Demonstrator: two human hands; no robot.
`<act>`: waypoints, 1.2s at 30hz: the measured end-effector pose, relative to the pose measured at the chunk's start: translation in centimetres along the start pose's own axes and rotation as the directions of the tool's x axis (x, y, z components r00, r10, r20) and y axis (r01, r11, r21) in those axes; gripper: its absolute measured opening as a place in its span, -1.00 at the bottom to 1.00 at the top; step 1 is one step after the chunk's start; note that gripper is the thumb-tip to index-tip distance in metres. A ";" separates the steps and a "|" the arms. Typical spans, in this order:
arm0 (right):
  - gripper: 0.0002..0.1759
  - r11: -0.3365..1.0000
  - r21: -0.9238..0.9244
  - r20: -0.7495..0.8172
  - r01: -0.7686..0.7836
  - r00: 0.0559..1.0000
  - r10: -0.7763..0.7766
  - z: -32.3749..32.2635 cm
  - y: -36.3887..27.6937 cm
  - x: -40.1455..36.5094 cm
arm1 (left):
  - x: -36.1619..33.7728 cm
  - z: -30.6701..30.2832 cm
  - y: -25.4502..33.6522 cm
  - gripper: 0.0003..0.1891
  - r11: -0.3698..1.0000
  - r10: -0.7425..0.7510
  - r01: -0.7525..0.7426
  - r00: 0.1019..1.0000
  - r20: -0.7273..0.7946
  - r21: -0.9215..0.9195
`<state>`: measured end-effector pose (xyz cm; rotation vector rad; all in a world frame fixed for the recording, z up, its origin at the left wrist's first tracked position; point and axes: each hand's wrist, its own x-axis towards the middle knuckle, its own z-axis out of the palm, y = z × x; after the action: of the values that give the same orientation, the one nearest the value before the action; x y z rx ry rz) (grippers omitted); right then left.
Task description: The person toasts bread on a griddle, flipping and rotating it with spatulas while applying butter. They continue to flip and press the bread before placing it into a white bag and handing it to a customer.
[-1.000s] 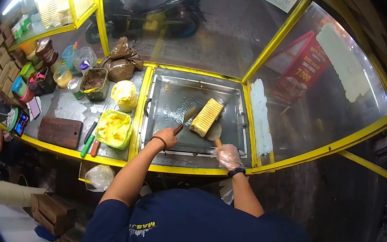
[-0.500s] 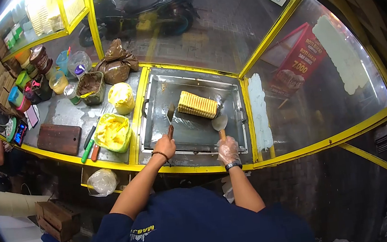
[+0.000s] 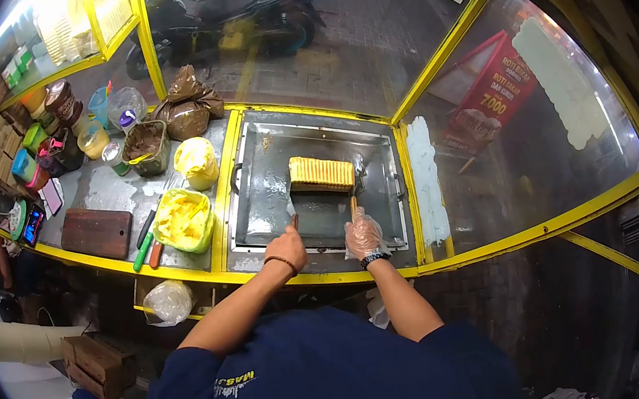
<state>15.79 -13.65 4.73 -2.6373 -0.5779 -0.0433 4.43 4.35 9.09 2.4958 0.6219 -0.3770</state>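
A block of ridged, toasted bread (image 3: 322, 174) lies on the flat metal griddle (image 3: 263, 198), browned along its ridges. My left hand (image 3: 286, 251), bare with a bracelet at the wrist, is closed round the handle of a scraper (image 3: 292, 209); its blade is at the bread's near left corner. In a clear plastic glove, my right hand (image 3: 364, 235) grips the wooden handle of a spatula (image 3: 354, 204). That tool reaches the bread's near right corner, and its rounded metal head is mostly hidden now.
Left of the griddle stand a tub of yellow spread (image 3: 184, 220), a second yellow tub (image 3: 196, 163) and a brown-spread container (image 3: 146, 147). A wooden cutting board (image 3: 97, 231) and a green-handled knife (image 3: 143, 251) lie nearby. Yellow-framed glass panels enclose the back and right.
Both tools have moved in against the bread from either side. The bread has turned more level and shifted slightly left, with its near side looking darker.
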 end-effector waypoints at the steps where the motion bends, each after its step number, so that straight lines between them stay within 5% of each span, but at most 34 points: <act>1: -0.63 1.000 0.000 0.000 0.026 1.000 -0.026 -0.6 0.3 -0.5 | -0.5 -0.4 -0.5 -0.66 1.000 -0.001 0.001 1.000 0.009 -0.008; 5: -0.70 0.994 0.032 0.152 -0.103 0.984 0.097 -4.1 5.7 1.6 | -2.4 -1.1 -3.7 -0.68 0.994 0.030 -0.036 0.998 -0.055 -0.108; 7: -0.68 0.931 0.121 0.238 -0.344 0.921 0.309 -10.5 6.5 3.3 | -3.0 -0.7 -5.4 -0.68 0.982 0.041 -0.060 0.993 -0.108 -0.180; 9: -0.56 0.961 -0.274 0.255 0.040 0.967 0.032 -12.3 10.2 5.2 | -3.2 -0.4 -6.2 -0.68 0.970 0.028 -0.061 0.989 -0.142 -0.234; 11: -0.49 0.949 -0.293 0.299 -0.113 0.932 0.203 -10.5 14.1 9.3 | -2.9 -0.6 -6.4 -0.68 0.960 -0.002 -0.045 0.986 -0.168 -0.275; 14: -0.42 0.906 -0.419 0.366 -0.067 0.900 0.236 -13.4 6.5 14.0 | -1.3 -0.4 -6.1 -0.69 0.938 -0.032 -0.032 0.984 -0.177 -0.345; 16: -0.39 0.935 -0.250 0.243 -0.252 0.918 0.313 -9.8 7.1 17.9 | 0.2 -0.3 -5.8 -0.66 0.925 -0.025 -0.043 0.985 -0.173 -0.377; 18: -0.35 0.926 -0.376 0.304 -0.024 0.941 0.148 -4.5 13.0 24.2 | 1.9 0.6 -5.8 -0.65 0.938 -0.010 -0.038 0.991 -0.136 -0.344; 19: -0.27 0.920 -0.264 0.180 -0.290 0.922 0.342 -7.2 11.5 24.1 | 2.3 -0.4 -5.1 -0.64 0.944 -0.006 -0.037 0.992 -0.129 -0.326; 22: -0.10 0.854 -0.509 0.064 -0.107 0.985 0.161 -10.1 10.3 24.1 | 2.6 -0.7 -4.5 -0.65 0.955 -0.023 0.003 0.998 -0.062 -0.298; 27: -0.30 0.919 -0.350 0.087 -0.181 0.971 0.224 -6.2 3.8 26.1 | 2.0 -0.4 -4.1 -0.65 0.954 -0.048 0.037 0.999 -0.027 -0.298; 30: -0.60 0.961 -0.260 0.061 0.092 0.995 -0.079 -2.9 -0.4 27.4 | 2.0 0.2 -4.2 -0.67 0.947 -0.051 0.040 0.998 -0.029 -0.318; 36: -0.73 0.926 -0.241 -0.021 0.289 0.953 -0.303 -4.8 4.9 29.3 | -0.7 0.7 -5.1 -0.65 0.943 -0.034 0.041 0.999 0.026 -0.331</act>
<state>44.76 -8.21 10.61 -2.7374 -1.0033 -0.2966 1.22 7.60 6.60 2.1592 0.6656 -0.2842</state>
